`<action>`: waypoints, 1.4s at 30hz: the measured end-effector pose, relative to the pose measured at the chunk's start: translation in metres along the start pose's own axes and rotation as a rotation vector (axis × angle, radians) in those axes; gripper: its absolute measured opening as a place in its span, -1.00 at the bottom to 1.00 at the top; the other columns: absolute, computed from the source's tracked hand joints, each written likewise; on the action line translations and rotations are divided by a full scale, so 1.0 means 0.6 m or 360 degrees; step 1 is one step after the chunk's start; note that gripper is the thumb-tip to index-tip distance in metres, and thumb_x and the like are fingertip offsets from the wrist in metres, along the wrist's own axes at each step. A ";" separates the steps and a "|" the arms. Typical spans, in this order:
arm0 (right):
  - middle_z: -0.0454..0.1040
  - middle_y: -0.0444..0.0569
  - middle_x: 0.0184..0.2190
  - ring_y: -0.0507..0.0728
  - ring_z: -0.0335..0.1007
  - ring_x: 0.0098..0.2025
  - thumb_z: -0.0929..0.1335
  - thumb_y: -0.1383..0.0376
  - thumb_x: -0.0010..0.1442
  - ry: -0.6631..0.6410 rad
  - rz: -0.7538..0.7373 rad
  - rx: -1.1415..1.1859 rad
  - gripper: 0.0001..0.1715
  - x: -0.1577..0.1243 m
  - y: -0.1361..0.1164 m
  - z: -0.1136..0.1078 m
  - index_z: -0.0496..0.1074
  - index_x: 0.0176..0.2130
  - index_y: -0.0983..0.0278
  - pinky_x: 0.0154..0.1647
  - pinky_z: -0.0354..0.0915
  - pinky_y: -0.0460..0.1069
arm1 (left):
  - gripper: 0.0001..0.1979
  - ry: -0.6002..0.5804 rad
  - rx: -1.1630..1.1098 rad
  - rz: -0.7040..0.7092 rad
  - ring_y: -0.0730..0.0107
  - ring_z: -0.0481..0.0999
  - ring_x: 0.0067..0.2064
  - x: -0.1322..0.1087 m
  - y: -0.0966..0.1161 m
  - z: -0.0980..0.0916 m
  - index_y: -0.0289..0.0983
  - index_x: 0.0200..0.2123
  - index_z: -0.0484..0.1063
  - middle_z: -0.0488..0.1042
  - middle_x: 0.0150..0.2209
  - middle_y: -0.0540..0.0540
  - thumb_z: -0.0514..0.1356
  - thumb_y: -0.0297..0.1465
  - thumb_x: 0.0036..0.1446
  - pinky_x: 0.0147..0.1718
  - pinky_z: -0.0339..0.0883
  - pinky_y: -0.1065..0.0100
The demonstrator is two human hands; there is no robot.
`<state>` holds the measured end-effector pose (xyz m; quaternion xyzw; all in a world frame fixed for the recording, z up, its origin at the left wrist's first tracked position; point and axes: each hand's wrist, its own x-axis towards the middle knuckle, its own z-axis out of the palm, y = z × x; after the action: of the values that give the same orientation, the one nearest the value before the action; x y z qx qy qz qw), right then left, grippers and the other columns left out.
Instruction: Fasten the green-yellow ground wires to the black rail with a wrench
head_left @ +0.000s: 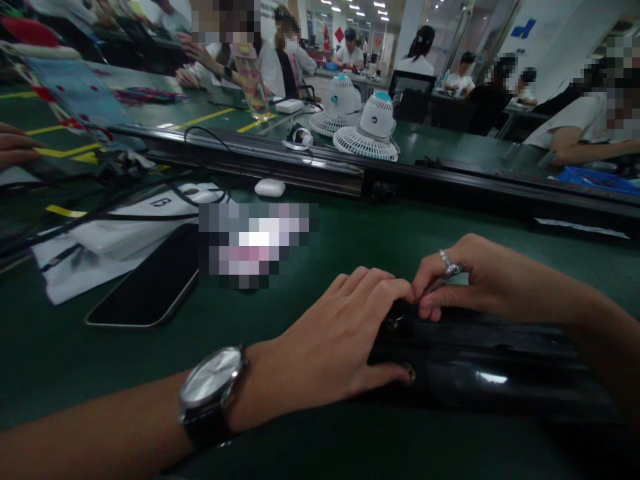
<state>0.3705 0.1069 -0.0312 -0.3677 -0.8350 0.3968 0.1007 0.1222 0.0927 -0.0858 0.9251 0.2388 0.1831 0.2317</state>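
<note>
Head-worn camera, one: on my remote feed I look forward and down, from above, over the green table point(350, 233). Near field, lower half: left hand point(340, 327) and right hand point(480, 273), close up. Middle field, upper part: white fans point(376, 123), farther off. Far field, top edge: ceiling lights point(381, 13), well beyond the table.

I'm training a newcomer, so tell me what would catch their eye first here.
First, the left hand and right hand meeting at the left end of a shiny black part, lower right. Next, the silver watch on the left wrist; then two white fans, top centre, beyond the dark rail.
</note>
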 end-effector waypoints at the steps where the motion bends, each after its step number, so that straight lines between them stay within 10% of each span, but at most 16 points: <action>1: 0.63 -0.17 -0.39 0.06 0.57 -0.36 0.40 0.23 0.35 -0.0017 -0.0004 -0.0008 -0.87 0.000 0.001 -0.001 0.57 -0.20 0.20 -0.34 0.33 -0.10 | -0.30 -0.0007 -0.0003 0.0004 0.05 0.35 0.13 0.000 -0.001 -0.001 -0.16 0.14 0.16 0.36 0.12 -0.14 0.45 -0.19 0.06 0.12 0.25 0.01; 16: 0.54 -0.22 -0.44 0.00 0.40 -0.43 0.42 0.22 0.30 0.0117 0.0050 -0.0066 -0.88 -0.001 -0.018 0.013 0.55 -0.27 0.21 -0.43 0.22 -0.11 | -0.26 -0.0003 -0.0072 0.0093 0.01 0.36 0.15 0.000 -0.010 -0.003 -0.18 0.21 0.17 0.35 0.19 -0.20 0.41 -0.08 0.09 0.15 0.26 -0.02; 27: 0.57 -0.18 -0.42 0.03 0.44 -0.40 0.41 0.24 0.28 0.0270 0.0256 -0.0136 -0.84 0.008 -0.029 0.030 0.51 -0.35 0.23 -0.38 0.29 -0.09 | 0.15 0.0117 -0.0024 0.0060 0.00 0.34 0.22 -0.005 -0.002 0.006 -0.20 0.41 -0.14 0.23 0.32 -0.25 0.51 -0.13 -0.06 0.21 0.26 -0.01; 42: 0.59 -0.14 -0.44 0.08 0.50 -0.39 0.41 0.31 0.19 0.0352 0.0379 -0.0186 -0.91 0.007 -0.032 0.045 0.50 -0.38 0.20 -0.42 0.33 -0.08 | 0.00 0.0064 0.0066 -0.0167 -0.04 0.42 0.05 -0.008 0.005 0.006 -0.26 0.25 0.13 0.40 0.10 -0.22 0.53 -0.07 -0.15 0.03 0.35 -0.04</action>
<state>0.3449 0.0859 -0.0353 -0.5106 -0.7910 0.3139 0.1227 0.1207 0.0866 -0.0880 0.9121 0.2952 0.1842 0.2168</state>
